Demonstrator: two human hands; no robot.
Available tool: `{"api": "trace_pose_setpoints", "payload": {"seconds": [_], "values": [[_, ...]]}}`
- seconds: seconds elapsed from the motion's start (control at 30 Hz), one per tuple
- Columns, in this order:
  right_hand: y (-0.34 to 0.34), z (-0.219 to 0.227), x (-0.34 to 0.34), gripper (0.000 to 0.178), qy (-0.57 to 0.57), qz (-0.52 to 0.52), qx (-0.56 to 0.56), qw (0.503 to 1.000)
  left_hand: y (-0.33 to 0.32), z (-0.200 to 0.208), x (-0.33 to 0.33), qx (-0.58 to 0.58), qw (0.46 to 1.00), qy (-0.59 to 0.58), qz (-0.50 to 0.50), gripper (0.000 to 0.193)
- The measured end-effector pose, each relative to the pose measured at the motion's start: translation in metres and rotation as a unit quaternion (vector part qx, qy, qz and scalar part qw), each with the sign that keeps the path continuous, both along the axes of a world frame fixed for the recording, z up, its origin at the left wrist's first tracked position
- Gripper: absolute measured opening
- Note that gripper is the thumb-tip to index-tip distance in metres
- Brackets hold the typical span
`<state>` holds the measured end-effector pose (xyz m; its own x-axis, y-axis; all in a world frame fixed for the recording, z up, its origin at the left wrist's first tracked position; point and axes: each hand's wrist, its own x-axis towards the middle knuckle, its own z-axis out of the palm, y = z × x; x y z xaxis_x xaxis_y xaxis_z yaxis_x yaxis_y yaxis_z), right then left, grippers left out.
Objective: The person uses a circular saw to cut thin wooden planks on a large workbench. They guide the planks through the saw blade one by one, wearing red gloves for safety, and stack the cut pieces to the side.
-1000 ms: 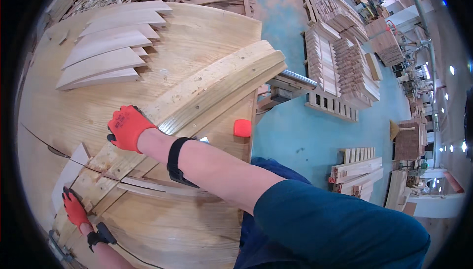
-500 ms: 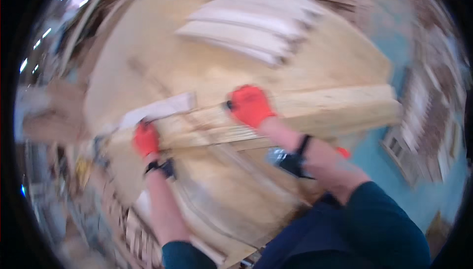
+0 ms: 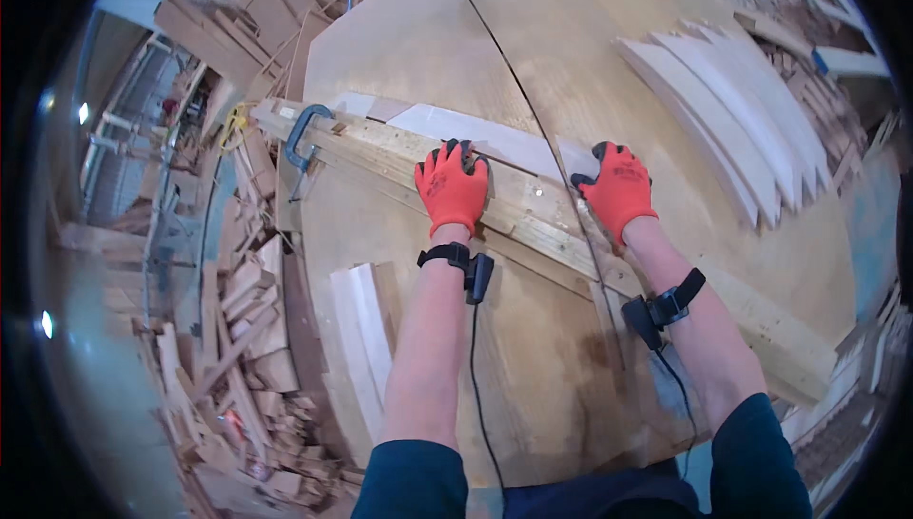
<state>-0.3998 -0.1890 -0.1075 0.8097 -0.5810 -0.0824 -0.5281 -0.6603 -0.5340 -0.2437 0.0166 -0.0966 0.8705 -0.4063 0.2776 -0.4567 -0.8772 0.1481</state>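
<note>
A pale, narrow wooden board (image 3: 504, 142) lies along the far side of a long wooden beam (image 3: 533, 222), which crosses the big plywood tabletop (image 3: 533, 376) at a slant. Both hands wear red gloves with dark fingertips. My left hand (image 3: 452, 183) reaches over the beam, its fingers curled down at the board's near edge; the fingertips are partly hidden. At the board's right end my right hand (image 3: 618, 184) is closed, thumb toward the left and fingers bent over the end. A blue C-clamp (image 3: 304, 136) sits on the beam's left end.
Several pale boards with pointed ends (image 3: 732, 115) lie at the far right of the tabletop. Two short pale strips (image 3: 359, 324) rest near its left edge. Wood offcuts (image 3: 262, 329) are piled on the left. Cables hang from both wrist straps.
My view has turned, and the earlier frame is blurred. My right hand has come off the beam onto the board's right end. My left hand has left the board's left end for its middle.
</note>
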Motion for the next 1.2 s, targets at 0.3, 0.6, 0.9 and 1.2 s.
{"api": "trace_pose_setpoints", "payload": {"seconds": [0.3, 0.6, 0.9, 1.2], "values": [[-0.076, 0.078, -0.057, 0.042, 0.111, 0.333, 0.161, 0.922, -0.003, -0.006, -0.006, -0.077, 0.996, -0.030, 0.027, 0.042], [-0.141, 0.070, 0.050, 0.032, -0.264, 0.084, 0.269, 0.922, 0.028, 0.002, -0.074, -0.227, 0.971, 0.011, -0.080, 0.054], [0.027, 0.013, 0.109, 0.067, -0.062, 0.264, -0.085, 0.959, 0.231, 0.062, -0.194, 0.106, 0.947, 0.081, 0.293, 0.100], [0.010, 0.023, 0.109, 0.064, 0.001, 0.303, -0.168, 0.938, 0.261, 0.038, -0.222, 0.063, 0.948, 0.041, 0.308, 0.094]]}}
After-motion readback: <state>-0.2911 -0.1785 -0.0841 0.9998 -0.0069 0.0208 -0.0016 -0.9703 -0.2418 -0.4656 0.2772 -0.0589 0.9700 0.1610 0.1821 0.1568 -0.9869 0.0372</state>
